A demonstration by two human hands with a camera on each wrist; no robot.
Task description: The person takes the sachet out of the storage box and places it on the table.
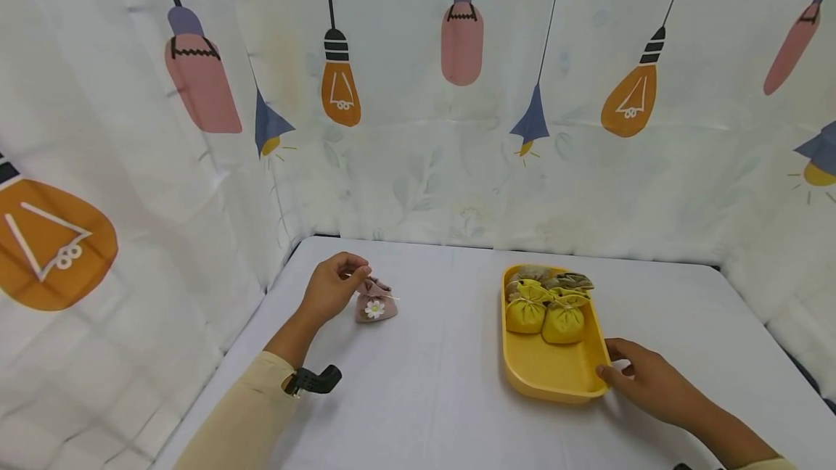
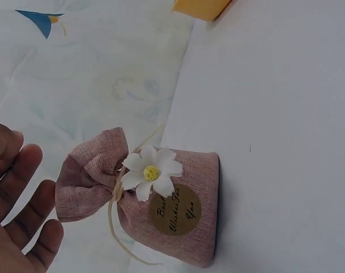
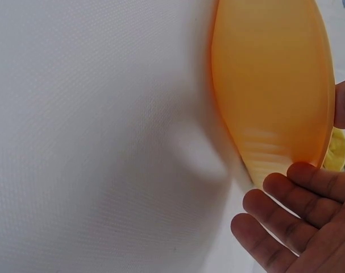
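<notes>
A pink cloth pouch point(image 1: 376, 304) stands upright on the table at the left, tied with cord; a white flower and a round brown label reading "Best Wishes For You" show in the left wrist view. My left hand point(image 1: 334, 285) is by the pouch's gathered top, its fingers point(image 2: 33, 210) loosely bent and apart from the cloth. On the right is a yellow tray point(image 1: 555, 368) with two yellow pouches point(image 1: 545, 314) and greyish pouches point(image 1: 568, 281) behind them. My right hand point(image 1: 653, 383) holds the tray's right rim, thumb over the edge and fingers along the outer wall.
A white cloth covers the table point(image 1: 444, 354). White curtains point(image 1: 418, 165) printed with hanging lamps surround its back and sides. A dark wrist strap point(image 1: 313, 381) is on my left forearm.
</notes>
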